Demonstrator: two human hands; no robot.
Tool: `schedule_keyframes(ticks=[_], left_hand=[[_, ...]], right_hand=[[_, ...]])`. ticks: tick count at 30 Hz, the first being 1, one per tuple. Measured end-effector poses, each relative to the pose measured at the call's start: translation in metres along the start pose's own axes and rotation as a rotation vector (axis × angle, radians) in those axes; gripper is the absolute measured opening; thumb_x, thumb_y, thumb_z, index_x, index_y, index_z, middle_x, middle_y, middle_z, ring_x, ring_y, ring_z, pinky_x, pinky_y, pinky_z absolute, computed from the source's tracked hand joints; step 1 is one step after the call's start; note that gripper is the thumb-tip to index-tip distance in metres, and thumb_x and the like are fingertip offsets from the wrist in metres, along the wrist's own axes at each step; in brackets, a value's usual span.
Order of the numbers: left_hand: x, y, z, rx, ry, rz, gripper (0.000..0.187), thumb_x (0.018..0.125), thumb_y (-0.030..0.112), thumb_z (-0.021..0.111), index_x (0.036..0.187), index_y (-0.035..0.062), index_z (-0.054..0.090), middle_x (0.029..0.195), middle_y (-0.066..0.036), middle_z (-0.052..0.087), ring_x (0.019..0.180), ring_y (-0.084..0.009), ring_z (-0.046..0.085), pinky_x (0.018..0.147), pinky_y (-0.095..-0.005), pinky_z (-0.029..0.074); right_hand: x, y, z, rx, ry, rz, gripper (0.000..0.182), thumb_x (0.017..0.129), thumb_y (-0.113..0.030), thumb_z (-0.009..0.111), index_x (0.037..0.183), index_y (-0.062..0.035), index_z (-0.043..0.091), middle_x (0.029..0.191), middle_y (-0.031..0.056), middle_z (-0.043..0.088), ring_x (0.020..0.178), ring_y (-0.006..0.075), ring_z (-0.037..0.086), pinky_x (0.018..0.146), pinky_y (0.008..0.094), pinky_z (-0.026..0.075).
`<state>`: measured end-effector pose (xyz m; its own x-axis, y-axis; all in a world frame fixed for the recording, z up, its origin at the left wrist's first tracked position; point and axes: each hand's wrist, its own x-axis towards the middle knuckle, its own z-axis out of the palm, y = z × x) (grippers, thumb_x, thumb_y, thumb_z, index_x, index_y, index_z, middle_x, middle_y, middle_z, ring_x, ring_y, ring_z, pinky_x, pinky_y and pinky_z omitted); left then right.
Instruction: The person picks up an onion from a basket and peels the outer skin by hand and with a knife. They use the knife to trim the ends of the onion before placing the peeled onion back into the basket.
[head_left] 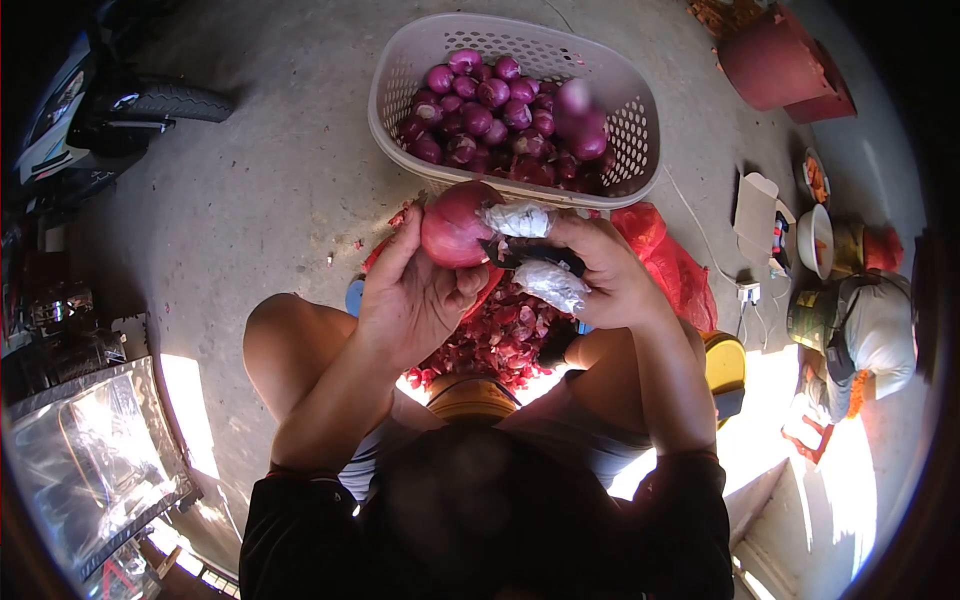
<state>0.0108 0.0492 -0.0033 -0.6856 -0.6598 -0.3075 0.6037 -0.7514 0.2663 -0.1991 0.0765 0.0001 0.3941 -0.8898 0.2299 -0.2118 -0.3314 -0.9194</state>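
Observation:
My left hand is closed around a large red onion, holding it up just in front of the basket. On the onion's right side is my right hand, with white wrapping on its thumb and index finger. Its fingers are closed on a small dark tool, whose tip is at the onion; the tool's shape is partly hidden. Below the hands lies a heap of red onion skins.
A grey perforated basket holds several purple onions. Red netting lies right of my right hand. A motorcycle wheel is at the upper left. Another person is at the far right, near a white bowl.

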Motion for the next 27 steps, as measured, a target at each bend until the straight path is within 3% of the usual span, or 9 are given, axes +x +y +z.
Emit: schedule_keyframes(ticks=[9,18,27], left_hand=[[0.001,0.000,-0.006,-0.006,-0.025,0.026,0.052,0.097,0.045,0.029,0.125,0.0035,0.043,0.102,-0.008,0.054,0.069,-0.0107,0.046,0.051,-0.0167,0.042],[0.003,-0.004,-0.004,0.054,0.041,0.099,0.052,0.097,0.045,0.030,0.126,0.0036,0.041,0.106,-0.009,0.054,0.069,-0.0105,0.047,0.053,-0.0172,0.043],[0.002,-0.003,-0.002,0.050,0.028,0.092,0.052,0.097,0.045,0.030,0.126,0.0032,0.041,0.107,-0.010,0.055,0.071,-0.0107,0.050,0.054,-0.0170,0.045]], right_hand=[[0.004,-0.001,0.002,0.050,0.022,-0.054,0.045,0.076,0.000,0.062,0.119,-0.0045,0.053,0.114,0.0148,0.060,0.105,0.0320,0.059,0.089,0.0378,0.046],[-0.001,0.006,0.005,-0.187,0.137,-0.195,0.044,0.066,-0.001,0.067,0.108,-0.0036,0.058,0.105,0.0167,0.062,0.099,0.0340,0.060,0.085,0.0396,0.048],[-0.003,0.007,0.005,-0.302,0.145,-0.211,0.054,0.061,-0.003,0.069,0.113,-0.0061,0.055,0.105,0.0164,0.062,0.096,0.0354,0.060,0.082,0.0410,0.049]])
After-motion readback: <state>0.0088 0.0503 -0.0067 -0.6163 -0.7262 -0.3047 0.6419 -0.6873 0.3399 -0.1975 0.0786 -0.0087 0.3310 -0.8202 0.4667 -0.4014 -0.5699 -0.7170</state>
